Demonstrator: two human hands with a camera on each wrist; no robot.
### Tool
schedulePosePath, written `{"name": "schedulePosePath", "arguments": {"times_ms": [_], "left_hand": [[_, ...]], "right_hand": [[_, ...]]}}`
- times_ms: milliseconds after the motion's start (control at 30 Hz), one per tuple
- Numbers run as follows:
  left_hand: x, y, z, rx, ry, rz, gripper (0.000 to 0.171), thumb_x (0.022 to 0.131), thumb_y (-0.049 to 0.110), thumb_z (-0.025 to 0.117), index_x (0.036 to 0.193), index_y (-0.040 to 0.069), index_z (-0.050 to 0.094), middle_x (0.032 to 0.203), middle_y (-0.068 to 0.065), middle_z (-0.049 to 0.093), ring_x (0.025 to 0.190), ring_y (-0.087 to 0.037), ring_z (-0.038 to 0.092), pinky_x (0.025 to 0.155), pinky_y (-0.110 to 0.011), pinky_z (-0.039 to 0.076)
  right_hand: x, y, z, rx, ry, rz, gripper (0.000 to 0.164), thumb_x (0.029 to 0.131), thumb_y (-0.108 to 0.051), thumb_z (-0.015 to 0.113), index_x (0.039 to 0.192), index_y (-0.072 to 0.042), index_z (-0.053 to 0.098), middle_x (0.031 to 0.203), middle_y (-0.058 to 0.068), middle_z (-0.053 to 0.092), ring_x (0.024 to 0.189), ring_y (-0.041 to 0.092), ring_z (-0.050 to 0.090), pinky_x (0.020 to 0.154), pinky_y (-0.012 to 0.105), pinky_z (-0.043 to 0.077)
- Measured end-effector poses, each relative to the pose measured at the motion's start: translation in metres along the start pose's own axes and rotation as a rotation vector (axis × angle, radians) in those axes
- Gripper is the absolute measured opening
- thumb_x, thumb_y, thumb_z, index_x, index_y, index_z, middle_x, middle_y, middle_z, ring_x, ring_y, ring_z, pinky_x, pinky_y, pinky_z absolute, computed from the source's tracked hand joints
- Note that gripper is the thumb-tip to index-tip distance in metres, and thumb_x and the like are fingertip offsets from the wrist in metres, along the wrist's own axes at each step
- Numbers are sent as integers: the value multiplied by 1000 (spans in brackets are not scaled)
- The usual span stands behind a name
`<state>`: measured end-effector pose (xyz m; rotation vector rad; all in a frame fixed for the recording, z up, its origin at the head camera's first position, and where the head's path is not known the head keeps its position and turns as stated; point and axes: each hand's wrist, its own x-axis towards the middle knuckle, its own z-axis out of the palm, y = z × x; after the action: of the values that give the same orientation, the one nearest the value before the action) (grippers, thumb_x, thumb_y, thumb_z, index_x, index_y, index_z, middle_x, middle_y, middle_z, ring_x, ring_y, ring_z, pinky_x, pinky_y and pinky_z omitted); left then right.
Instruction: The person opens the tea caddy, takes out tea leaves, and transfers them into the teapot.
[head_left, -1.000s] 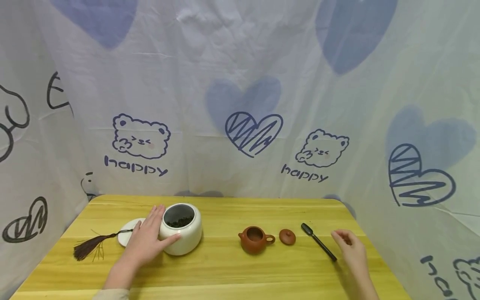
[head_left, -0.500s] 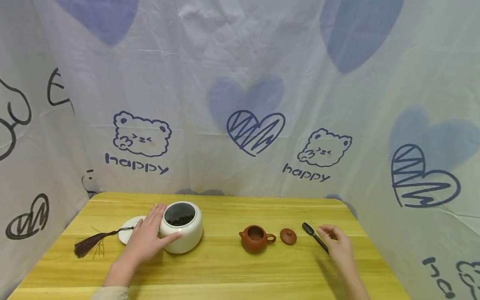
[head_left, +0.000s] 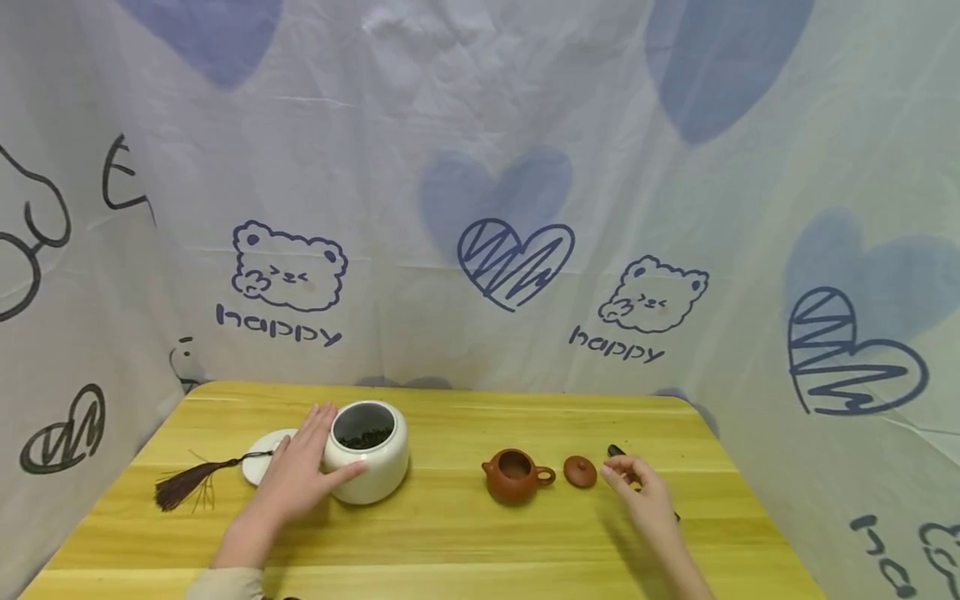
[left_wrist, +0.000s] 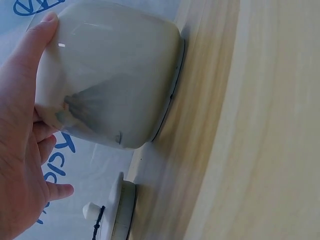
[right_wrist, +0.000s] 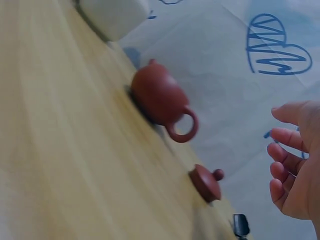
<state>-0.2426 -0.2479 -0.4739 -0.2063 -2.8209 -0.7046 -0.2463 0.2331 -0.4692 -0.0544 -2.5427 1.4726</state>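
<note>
A white ceramic jar (head_left: 384, 471) holding dark tea leaves (head_left: 365, 437) stands uncovered on the left side of the table. My left hand (head_left: 298, 479) grips its side, with the thumb against the near wall below the rim and the fingers round the far left. Toward the right is a small reddish-brown teapot (head_left: 510, 490), lidless, with its handle pointing right. Its lid (head_left: 580, 472) lies beside it, knob up. My right hand (head_left: 643, 504), fingers loosely bent and holding nothing, hovers over a black tea scoop (head_left: 615, 451) and hides most of it.
The jar's white lid (head_left: 258, 463) lies left of the jar, partly behind my left hand, with a dark tassel (head_left: 183, 485) trailing from it. The wooden table (head_left: 450, 550) is enclosed by printed white cloth (head_left: 405, 333) at the back and sides.
My right hand has moved left from beside the scoop to above it, close to the teapot lid. The left hand stays on the jar.
</note>
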Motion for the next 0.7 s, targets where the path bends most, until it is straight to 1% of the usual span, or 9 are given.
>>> {"name": "schedulePosePath", "arguments": {"times_ms": [133,233,433,567,700], "left_hand": [[0,0,1,0,-5,-3,108,82,73,56,157,7,13,163,-16,14,151,-38,14,113,-72,15],[1,2,-1,6,-5,-1,109,82,73,56,157,7,12,164,-16,13,151,-38,14,113,-72,14],[0,9,-8,12,8,18,113,80,72,59,157,9,7,164,-15,9,151,-37,12,113,-73,12],[-2,20,-15,18,34,47,115,78,71,63,158,14,5,165,-11,6,152,-35,11,113,-72,13],[-4,38,-25,25,59,93,113,78,68,66,158,18,5,166,-6,4,153,-32,8,114,-72,13]], "right_hand": [[-2,5,12,-18,-36,-13,23,92,-28,67,106,-9,68,99,3,65,84,8,52,71,23,46],[-2,9,22,-20,-43,-30,22,91,-28,69,105,-10,68,102,4,65,86,9,53,74,23,45],[-5,21,35,-1,1,-46,20,88,-26,72,102,-12,69,98,2,65,82,6,52,72,21,45],[-6,25,37,13,39,-58,19,88,-24,72,102,-11,69,99,2,64,82,6,51,72,21,45],[-1,26,37,28,71,-50,17,90,-22,71,102,-10,68,103,4,62,84,8,50,73,22,43]]}}
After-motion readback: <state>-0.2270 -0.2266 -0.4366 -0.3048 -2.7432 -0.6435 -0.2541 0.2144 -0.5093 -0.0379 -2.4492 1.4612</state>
